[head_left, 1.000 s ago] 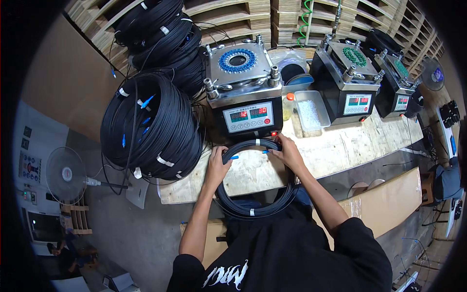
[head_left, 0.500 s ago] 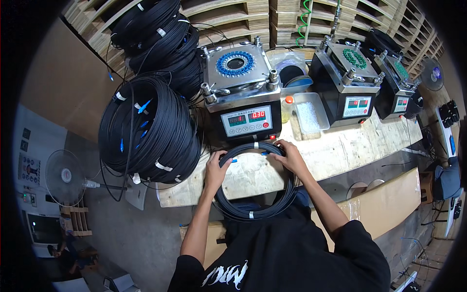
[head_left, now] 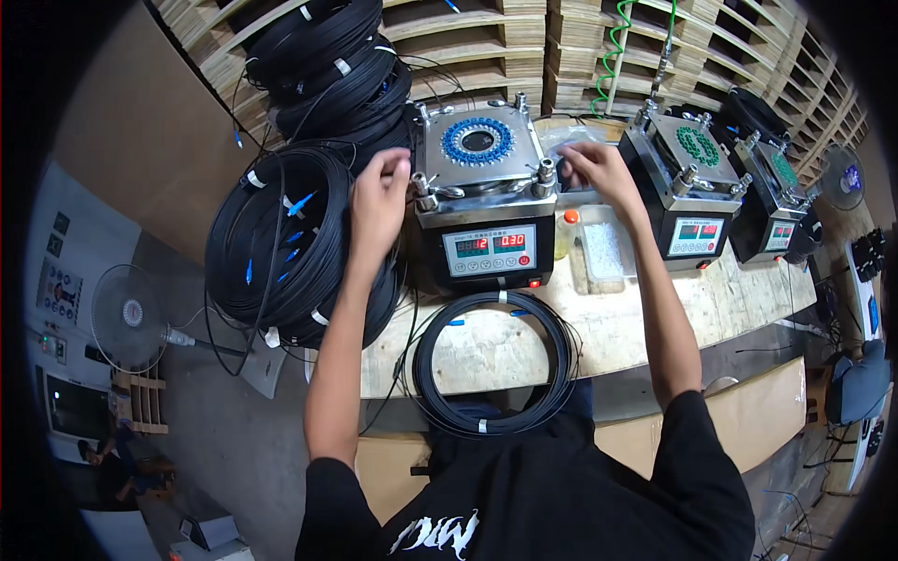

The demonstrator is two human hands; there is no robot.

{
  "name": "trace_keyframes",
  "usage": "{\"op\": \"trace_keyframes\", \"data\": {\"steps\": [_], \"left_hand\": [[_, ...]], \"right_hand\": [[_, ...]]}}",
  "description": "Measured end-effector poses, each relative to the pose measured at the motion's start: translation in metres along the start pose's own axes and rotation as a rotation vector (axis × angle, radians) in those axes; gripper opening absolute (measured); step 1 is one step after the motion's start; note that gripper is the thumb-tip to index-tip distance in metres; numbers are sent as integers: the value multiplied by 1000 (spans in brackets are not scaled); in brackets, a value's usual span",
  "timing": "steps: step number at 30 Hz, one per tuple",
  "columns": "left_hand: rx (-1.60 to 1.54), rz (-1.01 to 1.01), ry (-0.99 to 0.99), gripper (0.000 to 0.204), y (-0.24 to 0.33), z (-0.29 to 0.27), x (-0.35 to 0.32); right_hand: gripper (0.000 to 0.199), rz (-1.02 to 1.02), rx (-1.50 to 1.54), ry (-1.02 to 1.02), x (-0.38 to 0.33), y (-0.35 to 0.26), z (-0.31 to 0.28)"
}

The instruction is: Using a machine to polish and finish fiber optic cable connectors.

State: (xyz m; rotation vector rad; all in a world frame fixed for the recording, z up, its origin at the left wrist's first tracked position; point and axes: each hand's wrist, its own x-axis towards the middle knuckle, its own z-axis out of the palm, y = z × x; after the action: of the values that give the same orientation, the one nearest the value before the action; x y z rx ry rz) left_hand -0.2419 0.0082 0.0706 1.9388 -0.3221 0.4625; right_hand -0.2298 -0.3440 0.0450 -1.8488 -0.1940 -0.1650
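My left hand (head_left: 379, 194) is raised beside the left edge of the nearest polishing machine (head_left: 486, 201), its fingers loosely bent and nothing visible in them. On the machine's other side hangs my right hand (head_left: 603, 173), fingers curved and apart from the thumb, also without anything visible in it. Between them is the machine's steel top plate with a ring of blue and white connectors (head_left: 477, 140) and clamp posts at the corners. Below, a coil of black cable (head_left: 426, 360) with white ties and blue connector ends rests partly on the table's front edge, touched by neither hand.
Large stacks of black cable coils (head_left: 281, 243) stand at the left. Two similar machines (head_left: 692, 178) with green connectors are at the right. A clear tub (head_left: 606, 248) and a red-capped bottle (head_left: 568, 229) stand between. Wooden pallets (head_left: 486, 56) line the back.
Both hands have let go of the black cable coil and risen to either side of the nearest machine. The coil stays at the table edge. The machine's red display has changed.
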Motion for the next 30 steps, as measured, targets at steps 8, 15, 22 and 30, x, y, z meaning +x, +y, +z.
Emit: {"op": "trace_keyframes", "data": {"steps": [8,15,22,30], "left_hand": [[-141,-334,-316,51,-52,22,69],[-294,-388,-300,49,-52,17,63],[-307,-207,-192,48,19,5,63],[209,207,-148,21,29,11,52]], "right_hand": [[28,109,88,-171,65,17,34],[29,98,346,-50,54,7,47],[16,44,571,30,63,-70,42],[14,-27,415,154,84,-151,70]]}}
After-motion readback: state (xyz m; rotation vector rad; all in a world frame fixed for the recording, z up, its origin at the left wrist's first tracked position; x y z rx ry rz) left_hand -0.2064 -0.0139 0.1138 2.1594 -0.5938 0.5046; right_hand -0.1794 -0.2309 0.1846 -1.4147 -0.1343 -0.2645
